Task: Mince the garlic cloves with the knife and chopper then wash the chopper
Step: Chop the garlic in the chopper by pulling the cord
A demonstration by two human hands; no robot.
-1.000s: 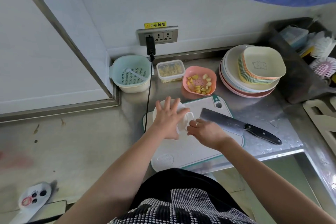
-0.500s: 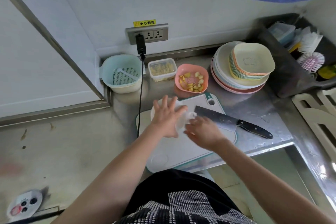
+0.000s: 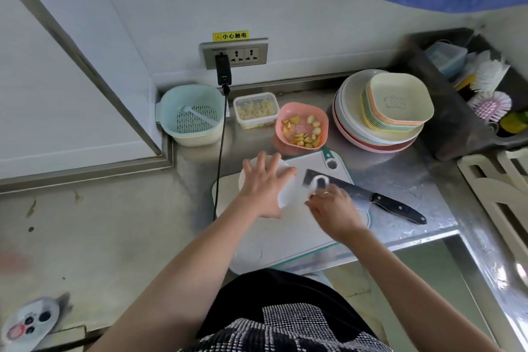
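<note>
Right hand (image 3: 333, 210) pinches the white pull ring (image 3: 320, 181), fingers curled; left hand (image 3: 264, 184) flat, fingers spread, pressing the chopper (image 3: 285, 194) onto the board (image 3: 285, 237). Pull straight out (lid pinned, or it skids), knife (image 3: 365, 197) lies just beside

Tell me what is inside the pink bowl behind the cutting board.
The pink plastic bowl holds yellowish peeled garlic cloves, some whole, some cut, lying loose around a small printed figure on its bottom. Whatever lies beneath the cloves is covered.
</note>
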